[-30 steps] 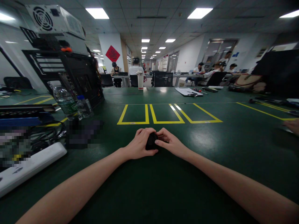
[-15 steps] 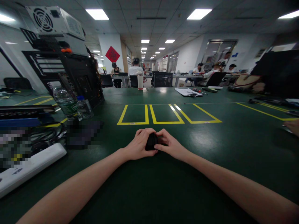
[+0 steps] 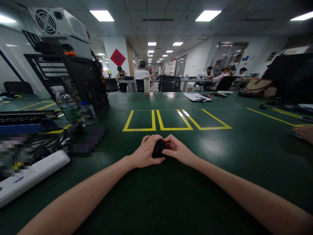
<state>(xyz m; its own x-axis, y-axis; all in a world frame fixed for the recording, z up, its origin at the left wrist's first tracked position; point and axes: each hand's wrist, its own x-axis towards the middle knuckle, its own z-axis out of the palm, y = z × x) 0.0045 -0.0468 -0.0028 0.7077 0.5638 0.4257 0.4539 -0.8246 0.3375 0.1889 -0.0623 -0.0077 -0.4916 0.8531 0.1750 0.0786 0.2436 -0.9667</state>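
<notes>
A small black rounded object [image 3: 158, 149] is between my hands at the middle of the green table [image 3: 156, 195]; its kind cannot be made out. My left hand [image 3: 148, 151] wraps round its left side, thumb toward me and fingers over the far side. On the right, my right hand [image 3: 177, 150] grips its edge between thumb and bent fingers. Much of the object is hidden by the fingers. Three yellow tape outlines [image 3: 174, 128] lie on the table just beyond my hands.
At left stand a black computer case [image 3: 85, 85] with a power supply [image 3: 58, 21] on top, bottles [image 3: 88, 112] and a white power strip [image 3: 36, 176]. Farther off are a white cup [image 3: 146, 85] and a clipboard [image 3: 197, 97]. Another person's hand [image 3: 304, 133] shows at the right edge.
My right thumb has shifted slightly up along the black object, while my left hand stays in place. The other person's hand at the right edge has moved a little left.
</notes>
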